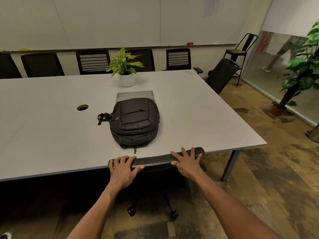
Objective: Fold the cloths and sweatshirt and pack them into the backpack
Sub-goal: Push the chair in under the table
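Both hands grasp the chair back (156,160), left grip (122,169) curled over its top edge, right grip (187,163) splayed (fingers spread); beyond them, on the tabletop (51,135), lies the backpack (135,122).

Surface (51,135): I see grey top, round cable hole (82,107).
Potted plant (125,68): white pot, far side.
Chairs (93,62): black, along wall.
Chair back (155,160): mesh, near edge.

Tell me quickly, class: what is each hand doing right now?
Left hand: curled over the top of the chair back, gripping it.
Right hand: fingers spread flat, resting on the chair back, holding nothing.
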A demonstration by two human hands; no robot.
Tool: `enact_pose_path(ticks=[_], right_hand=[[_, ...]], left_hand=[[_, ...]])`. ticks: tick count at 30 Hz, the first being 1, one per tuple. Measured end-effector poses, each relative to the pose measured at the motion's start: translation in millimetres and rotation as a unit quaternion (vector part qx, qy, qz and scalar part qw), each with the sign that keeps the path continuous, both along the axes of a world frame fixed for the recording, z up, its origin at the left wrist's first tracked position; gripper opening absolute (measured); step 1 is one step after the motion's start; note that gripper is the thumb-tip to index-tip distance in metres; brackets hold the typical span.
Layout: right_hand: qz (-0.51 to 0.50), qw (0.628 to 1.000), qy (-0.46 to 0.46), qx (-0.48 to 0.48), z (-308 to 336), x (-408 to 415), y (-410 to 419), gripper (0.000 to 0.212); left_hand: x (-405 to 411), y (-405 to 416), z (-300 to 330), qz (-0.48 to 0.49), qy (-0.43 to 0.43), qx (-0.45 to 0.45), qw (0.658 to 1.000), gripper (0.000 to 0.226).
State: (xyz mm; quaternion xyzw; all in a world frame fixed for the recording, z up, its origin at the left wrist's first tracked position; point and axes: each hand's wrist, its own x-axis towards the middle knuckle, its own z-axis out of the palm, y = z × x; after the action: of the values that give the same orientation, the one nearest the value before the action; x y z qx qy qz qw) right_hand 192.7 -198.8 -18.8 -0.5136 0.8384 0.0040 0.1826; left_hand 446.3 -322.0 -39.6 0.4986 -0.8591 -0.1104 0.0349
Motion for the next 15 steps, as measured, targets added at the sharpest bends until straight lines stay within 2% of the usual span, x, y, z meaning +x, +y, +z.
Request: enact_pose_path(ticks=[12, 15], right_hand=[[0.005, 1.0, 0.006, -0.001, -3.0, 4.2, -10.5, 0.054], [0.01, 1.0, 0.0, 0.014, 3.2, 4.5, -11.1, 0.057]], left_hand=[[-2.3, -11.7, 9.6, -0.003, -0.046, 0.04, 0.998, 0.069], [-5.7, -8.7, 16.1, -0.004, -0.077, 0.056, 0.995, 0.071]])
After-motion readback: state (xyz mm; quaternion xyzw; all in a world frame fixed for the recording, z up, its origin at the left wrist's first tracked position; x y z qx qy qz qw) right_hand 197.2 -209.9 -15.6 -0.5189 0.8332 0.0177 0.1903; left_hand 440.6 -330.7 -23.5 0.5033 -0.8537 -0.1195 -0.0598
